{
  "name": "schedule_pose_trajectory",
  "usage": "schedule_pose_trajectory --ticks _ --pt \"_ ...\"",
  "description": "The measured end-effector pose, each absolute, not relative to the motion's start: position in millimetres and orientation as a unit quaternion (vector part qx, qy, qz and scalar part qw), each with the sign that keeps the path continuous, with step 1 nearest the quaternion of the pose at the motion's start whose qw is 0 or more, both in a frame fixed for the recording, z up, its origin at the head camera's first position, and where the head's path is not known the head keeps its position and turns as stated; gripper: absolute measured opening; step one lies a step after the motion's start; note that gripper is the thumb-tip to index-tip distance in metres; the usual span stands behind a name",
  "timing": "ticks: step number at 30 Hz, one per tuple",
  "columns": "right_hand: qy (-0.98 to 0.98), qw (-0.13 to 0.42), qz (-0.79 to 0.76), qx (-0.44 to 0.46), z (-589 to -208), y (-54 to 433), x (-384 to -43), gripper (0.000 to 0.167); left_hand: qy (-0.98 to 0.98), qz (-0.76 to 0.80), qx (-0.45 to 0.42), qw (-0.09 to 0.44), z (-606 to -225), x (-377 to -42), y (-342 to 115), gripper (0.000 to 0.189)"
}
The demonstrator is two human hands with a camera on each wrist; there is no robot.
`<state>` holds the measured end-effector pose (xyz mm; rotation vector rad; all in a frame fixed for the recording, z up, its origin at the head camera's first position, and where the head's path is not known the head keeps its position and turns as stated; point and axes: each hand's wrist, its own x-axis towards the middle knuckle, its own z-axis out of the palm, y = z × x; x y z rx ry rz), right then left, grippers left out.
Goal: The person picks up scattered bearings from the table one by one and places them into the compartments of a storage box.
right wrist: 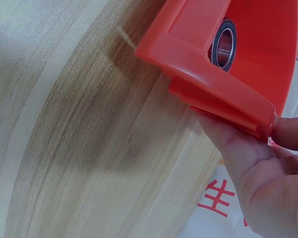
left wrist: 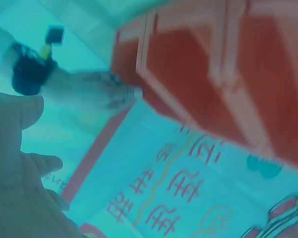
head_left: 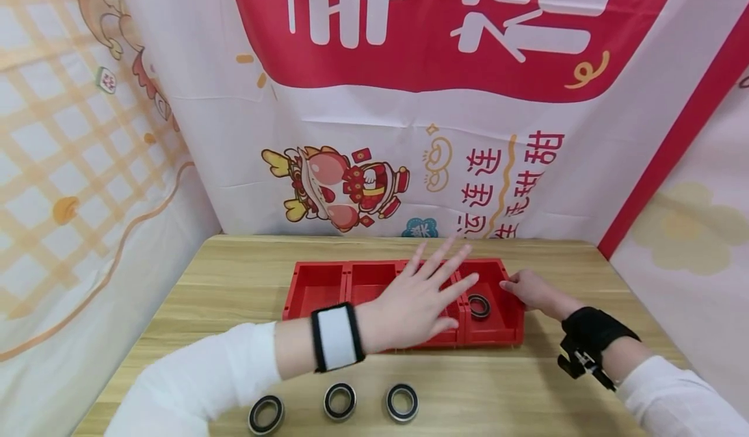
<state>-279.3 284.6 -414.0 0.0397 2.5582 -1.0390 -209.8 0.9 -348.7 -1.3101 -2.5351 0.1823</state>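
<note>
The right hand [head_left: 538,292] has its thumb and fingers closed around the right end wall of the red tray [head_left: 313,299], pinching the rim. The left hand [head_left: 412,304] holds nothing: it is spread wide above the tray, palm down, with straight fingers pointing away from the person and to the right. Whether it touches the tray cannot be told from these views.

Just to the left of the right hand, inside the tray's rightmost compartment, lies a bearing [head_left: 479,316], a dark ring with a metal inner face. The tray's other compartments run in a row to the left, partly covered by the left hand and its forearm.

Behind the left hand, on the person's side, a black strap with a white patch [head_left: 337,337] circles the wrist; a black strap with a small device [head_left: 599,330] circles the right one. White sleeves [head_left: 175,378] cover both forearms.

Nearer the person than the left hand, three more bearings [head_left: 402,388] lie flat and apart in a row on the wooden desk [head_left: 234,274]. Beyond both hands, past the desk's far edge, hangs a printed cloth [head_left: 222,131] with red and white lettering and a cartoon figure [head_left: 328,193].
</note>
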Motion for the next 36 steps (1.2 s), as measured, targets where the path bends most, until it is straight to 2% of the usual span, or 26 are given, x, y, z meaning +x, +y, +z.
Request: schedule_pose_trajectory --ticks 5,10,18,24,29,36 --pt "0.908 0.184 -0.375 0.013 -412.1 285.4 -277.4 0.031 -0.876 0.015 -0.473 0.087 -370.7 -185.5 -30.1 0.079" --pt "0.908 0.192 -0.373 0.014 -415.0 283.8 -279.0 0.033 -0.895 -0.051 -0.442 0.036 -396.1 -174.8 -52.8 0.081" --pt "0.903 0.191 -0.386 0.015 -416.0 283.4 -281.2 0.032 -0.891 -0.090 -0.431 -0.115 -441.6 -158.9 -72.7 0.082" --pt "0.902 0.198 -0.383 0.021 -413.6 284.5 -281.9 0.035 -0.860 -0.085 -0.467 -0.186 -466.2 -146.7 -79.5 0.070" --pt "0.899 0.204 -0.388 0.024 -413.0 285.6 -281.3 0.036 -0.851 -0.103 -0.477 -0.195 -471.9 -140.6 -78.0 0.061" --pt "0.902 0.202 -0.381 0.029 -413.1 286.5 -278.9 0.035 -0.847 -0.072 -0.507 -0.142 -466.9 -139.1 -64.2 0.058"
